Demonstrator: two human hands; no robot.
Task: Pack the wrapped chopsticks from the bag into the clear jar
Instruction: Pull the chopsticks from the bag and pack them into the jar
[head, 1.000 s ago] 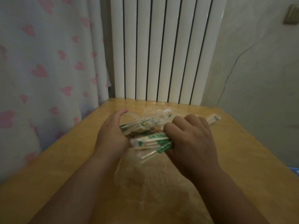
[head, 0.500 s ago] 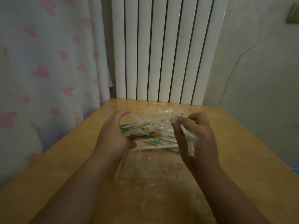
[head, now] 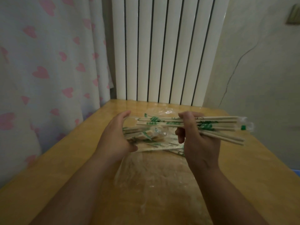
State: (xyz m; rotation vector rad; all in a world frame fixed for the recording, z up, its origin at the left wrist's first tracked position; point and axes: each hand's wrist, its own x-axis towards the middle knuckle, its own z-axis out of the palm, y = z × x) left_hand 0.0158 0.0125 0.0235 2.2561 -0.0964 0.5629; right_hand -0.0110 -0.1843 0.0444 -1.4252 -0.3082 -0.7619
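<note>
My right hand (head: 199, 143) grips a bundle of wrapped chopsticks (head: 224, 125) with green print, raised above the table, their tips pointing right. My left hand (head: 113, 137) is curled around a clear jar (head: 129, 118) lying on its side; only its faint rim shows. More wrapped chopsticks (head: 146, 135) lie between my hands, their left ends at the jar's mouth. The clear plastic bag (head: 154, 176) is spread flat on the table under my forearms.
The wooden table (head: 243, 176) ends at a white radiator (head: 162, 54) at the back. A heart-patterned curtain (head: 40, 70) hangs along the left side. A wall stands on the right, and a blue thing (head: 297, 172) peeks in at the right edge.
My right hand has lifted a bundle of chopsticks out of the pile and turned it so it points right. My left hand has stayed where it was.
</note>
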